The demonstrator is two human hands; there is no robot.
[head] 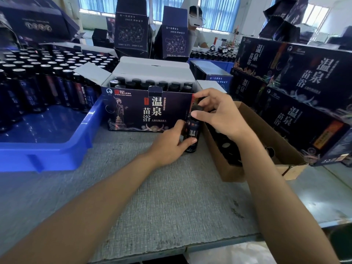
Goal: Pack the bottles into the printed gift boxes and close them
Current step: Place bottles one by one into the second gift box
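Dark glass with a blue label and a black cap forms the small bottle that is held upright, its base down at the grey textured table, just beside the right end of the open dark-blue printed cardboard gift box. The lower body of the bottle is wrapped by the left hand, whose grip is closed round the label with the thumb laid across the front. The cap is pinched by the right hand in a narrow grip from above. Rows of black-capped bottles are seen standing inside the gift box, whose white flaps are folded outward. A blue plastic tray filled with more bottles is set to the left. A brown corrugated carton holding dark bottles lies to the right, and closed printed boxes are stacked behind it.
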